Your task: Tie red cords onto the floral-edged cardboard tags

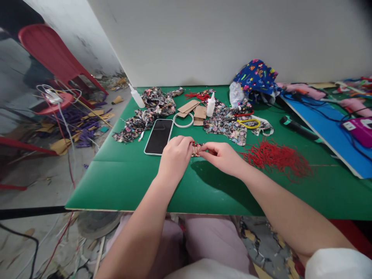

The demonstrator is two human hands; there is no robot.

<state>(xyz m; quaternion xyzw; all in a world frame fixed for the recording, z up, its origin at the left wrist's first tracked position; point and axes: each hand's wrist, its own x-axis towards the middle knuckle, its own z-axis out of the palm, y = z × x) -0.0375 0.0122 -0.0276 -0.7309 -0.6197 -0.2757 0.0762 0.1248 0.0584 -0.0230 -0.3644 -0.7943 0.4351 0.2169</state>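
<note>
Close together over the green table, both hands work at a small floral fabric piece (195, 149), mostly covered by fingers. My left hand (176, 152) has its fingers closed on the left side of this piece. At its right side my right hand (218, 154) pinches with thumb and forefinger; a thin thread seems to lie there, too small to be sure. A phone (159, 136) lies just left of my left hand. Beyond the hands are a white ring (183, 120) and brown cardboard pieces (200, 115). Red cords (276, 157) lie in a loose heap right of my right hand.
Two white squeeze bottles (210, 105) stand among floral fabric strips (158, 101). Yellow-handled scissors (248, 123) rest on fabric. To the right are a black-and-green tool (300, 128), a blue board (328, 128) and pink glue guns (308, 91). A red chair (52, 54) stands left of the table.
</note>
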